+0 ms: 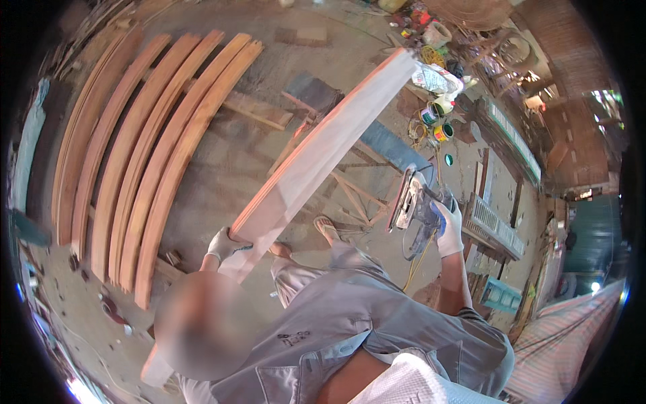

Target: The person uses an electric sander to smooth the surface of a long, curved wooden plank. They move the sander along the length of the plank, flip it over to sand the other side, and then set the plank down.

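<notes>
Floor: the grey dusty concrete floor (229,161) fills the view. Scrap blocks and offcuts lie loose on it, so a trip is possible.
Stack: a row of long reddish-brown wooden planks (134,168) lies side by side at 9 to 10 o'clock, well apart from the work.
Board: the long pale wooden plank with a reddish edge (323,148) runs from centre up toward 1 o'clock. Only its near end is gripped, and I cannot tell what carries the far end. It could swing or drop if that single grip slips.
Co-worker: a person in a grey shirt (350,316) stands just below centre, very close to the camera. A sandalled foot (328,229) sits right under the plank, so a falling board would likely land there.
Tool: a grey handheld power tool (414,202) at 3 o'clock is held off the wood. Its yellow cord (418,259) hangs beside the leg and could snag.
Co-worker's hands: the gloved hand at 8 o'clock (224,244) is curled round the plank's end, and the gloved hand at 3 o'clock (449,225) is closed on the tool.
Own hands: only a bare forearm (346,377) shows at 6 o'clock. Both of the wearer's hands are hidden, so I cannot tell how they are held.
</notes>
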Action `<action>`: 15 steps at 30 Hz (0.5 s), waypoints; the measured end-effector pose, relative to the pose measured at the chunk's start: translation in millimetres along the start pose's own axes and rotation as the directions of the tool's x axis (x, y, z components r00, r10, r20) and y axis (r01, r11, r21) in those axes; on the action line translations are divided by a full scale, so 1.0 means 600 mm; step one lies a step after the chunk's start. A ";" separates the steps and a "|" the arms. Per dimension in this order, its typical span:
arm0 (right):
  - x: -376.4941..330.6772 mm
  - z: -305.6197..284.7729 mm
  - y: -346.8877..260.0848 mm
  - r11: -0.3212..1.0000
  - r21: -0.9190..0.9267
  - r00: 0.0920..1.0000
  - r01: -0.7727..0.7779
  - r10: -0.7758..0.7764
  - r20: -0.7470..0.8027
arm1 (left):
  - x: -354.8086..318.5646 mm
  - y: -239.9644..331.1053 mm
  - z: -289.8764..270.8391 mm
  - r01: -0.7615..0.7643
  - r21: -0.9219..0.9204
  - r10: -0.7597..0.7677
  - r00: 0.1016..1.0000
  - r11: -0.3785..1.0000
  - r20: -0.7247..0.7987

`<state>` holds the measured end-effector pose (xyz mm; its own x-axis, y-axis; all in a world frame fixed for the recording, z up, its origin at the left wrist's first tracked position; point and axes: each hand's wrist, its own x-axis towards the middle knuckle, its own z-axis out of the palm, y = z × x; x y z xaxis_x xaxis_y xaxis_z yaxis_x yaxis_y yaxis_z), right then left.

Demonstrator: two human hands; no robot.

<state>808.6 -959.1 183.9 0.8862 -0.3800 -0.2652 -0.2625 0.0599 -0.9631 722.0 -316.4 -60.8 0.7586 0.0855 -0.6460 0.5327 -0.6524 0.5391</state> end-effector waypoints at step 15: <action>0.213 0.357 -0.107 0.023 -0.123 0.125 0.992 -0.091 0.988 | -0.233 0.114 0.255 0.236 0.330 0.074 0.702 0.914 -0.708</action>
<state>1020.4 -813.6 202.2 0.5118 0.8591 0.0087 0.8261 -0.4893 -0.2797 594.9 -488.3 -16.2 0.8379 0.5449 -0.0308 0.5422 -0.8245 0.1617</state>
